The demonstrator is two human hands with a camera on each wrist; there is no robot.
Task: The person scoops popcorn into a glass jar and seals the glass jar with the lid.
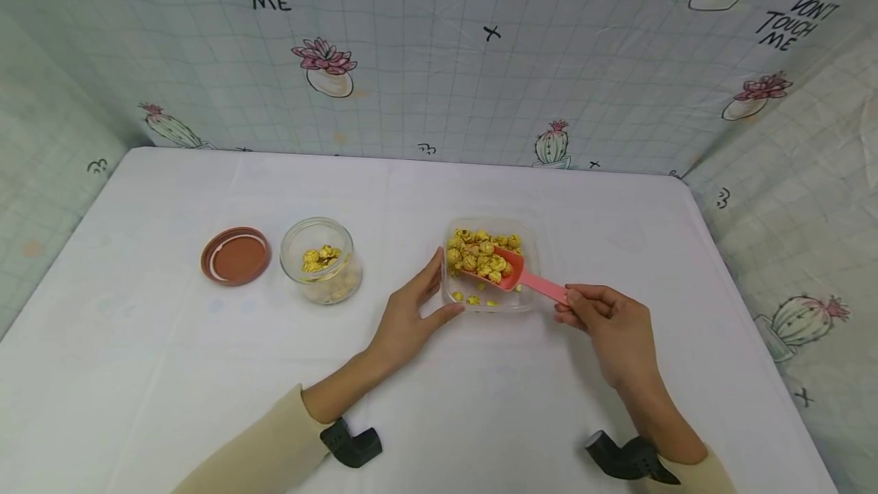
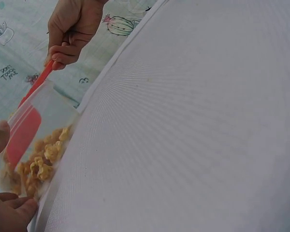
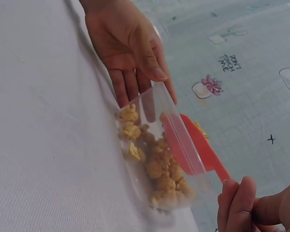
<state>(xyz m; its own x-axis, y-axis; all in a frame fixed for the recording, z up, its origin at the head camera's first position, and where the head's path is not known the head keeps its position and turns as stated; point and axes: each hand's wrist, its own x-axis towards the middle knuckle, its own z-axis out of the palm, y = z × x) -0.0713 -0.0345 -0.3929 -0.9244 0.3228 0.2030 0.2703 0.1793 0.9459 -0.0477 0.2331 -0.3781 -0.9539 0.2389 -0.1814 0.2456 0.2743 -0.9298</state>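
A clear plastic container (image 1: 527, 235) with yellow popcorn (image 1: 473, 235) in it stands right of the table's middle. At its left side my left hand (image 1: 405, 326) rests, the thumb by the near corner and fairly straight fingers along the wall. The right hand (image 1: 617, 330) grips the handle of a red scoop (image 1: 545, 285) from the right. Popcorn fills the scoop's bowl, which is inside the container's rim. Through the clear wall, the right wrist view shows the red bowl (image 3: 179, 145) tilted over the popcorn (image 3: 159, 164), with the left hand (image 3: 128, 53) beyond.
A round glass jar (image 1: 329, 290), partly filled with popcorn, stands open to the left. Left of it lies a brown round lid (image 1: 236, 258). A white cloth covers the table (image 1: 480, 402); patterned fabric (image 1: 425, 59) hangs behind and at both sides.
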